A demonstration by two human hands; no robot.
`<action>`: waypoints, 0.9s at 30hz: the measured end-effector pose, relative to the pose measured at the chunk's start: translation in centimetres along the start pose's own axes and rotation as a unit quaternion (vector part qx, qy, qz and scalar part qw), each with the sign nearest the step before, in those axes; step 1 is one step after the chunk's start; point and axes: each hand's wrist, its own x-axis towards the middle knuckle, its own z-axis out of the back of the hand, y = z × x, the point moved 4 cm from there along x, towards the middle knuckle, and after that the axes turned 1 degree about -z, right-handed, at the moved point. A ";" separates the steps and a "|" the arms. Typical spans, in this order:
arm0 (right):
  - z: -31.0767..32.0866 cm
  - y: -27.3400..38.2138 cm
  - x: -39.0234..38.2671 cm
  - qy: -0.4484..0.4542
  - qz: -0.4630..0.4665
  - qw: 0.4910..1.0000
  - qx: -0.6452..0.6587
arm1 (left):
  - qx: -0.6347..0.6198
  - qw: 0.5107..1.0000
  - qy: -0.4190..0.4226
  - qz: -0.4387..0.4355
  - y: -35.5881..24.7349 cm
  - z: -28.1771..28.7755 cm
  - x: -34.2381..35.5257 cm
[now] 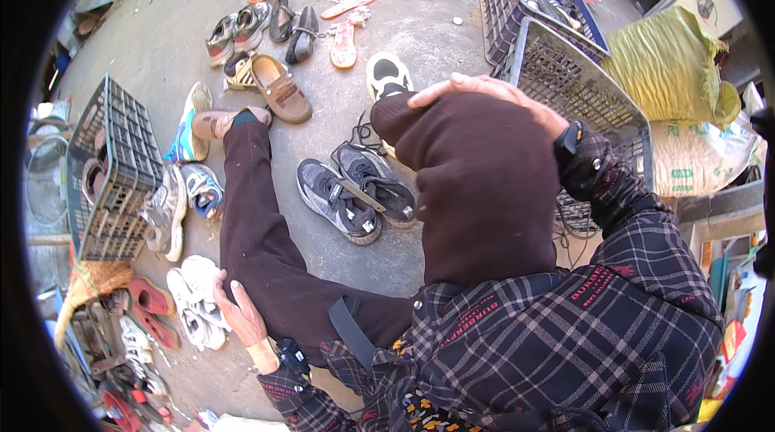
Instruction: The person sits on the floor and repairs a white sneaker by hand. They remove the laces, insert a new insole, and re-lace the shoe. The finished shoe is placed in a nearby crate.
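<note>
My left hand [242, 316] lies against my dark trouser leg, fingers stretched and apart. It holds nothing, and a pair of white sneakers [196, 300] is right beside it. Over my bent right knee rests my right hand [492, 93], its fingers extended and empty. Just past those fingertips stands a white and black sneaker [387, 75], partly hidden by the knee. Between my legs sits a pair of dark grey lace-up sneakers [355, 191], side by side, with a small strip lying across them. My left foot wears a brown shoe [211, 123].
A black plastic crate [121, 169] stands at left, and further crates [581, 81] are at right by a yellow-green woven sack [666, 65]. Ahead lie brown slip-ons [280, 86], grey sneakers [252, 26] and pink-edged insoles [344, 44]. Red shoes [153, 311] lie at lower left.
</note>
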 end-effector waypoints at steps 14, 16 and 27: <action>-5.8 -3.4 -5.4 -0.093 0.158 0.983 0.020 | 0.024 0.998 0.050 -0.002 -2.9 1.6 -1.6; -6.1 -4.3 -6.7 -0.083 0.172 0.980 0.056 | 0.040 0.998 0.043 -0.004 -2.9 1.7 -1.9; -11.0 -11.7 -8.8 0.250 -0.067 0.942 0.214 | 0.030 0.997 0.059 -0.033 -1.9 1.4 -1.4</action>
